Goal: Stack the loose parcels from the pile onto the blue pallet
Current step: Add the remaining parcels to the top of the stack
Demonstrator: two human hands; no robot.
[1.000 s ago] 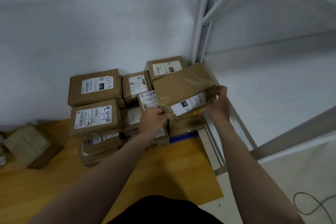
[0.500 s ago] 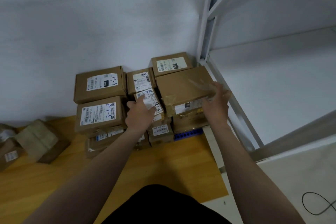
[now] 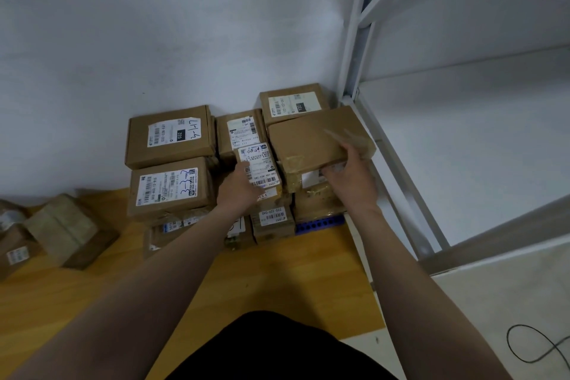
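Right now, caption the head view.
Right hand grips a brown parcel atop the stack on the blue pallet; left hand touches a labelled box.

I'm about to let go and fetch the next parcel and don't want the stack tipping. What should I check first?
1. Big parcel lies flat on the stack: ok.
2. Its underside fully supported: cannot tell.
3. Right hand clear of it: not ok, touches its near edge.
4. Left hand free: not ok, rests against the small labelled parcel.
5. Blue pallet under the stack: ok, a corner shows.
6. Loose parcels left to fetch: ok, on the floor at left.
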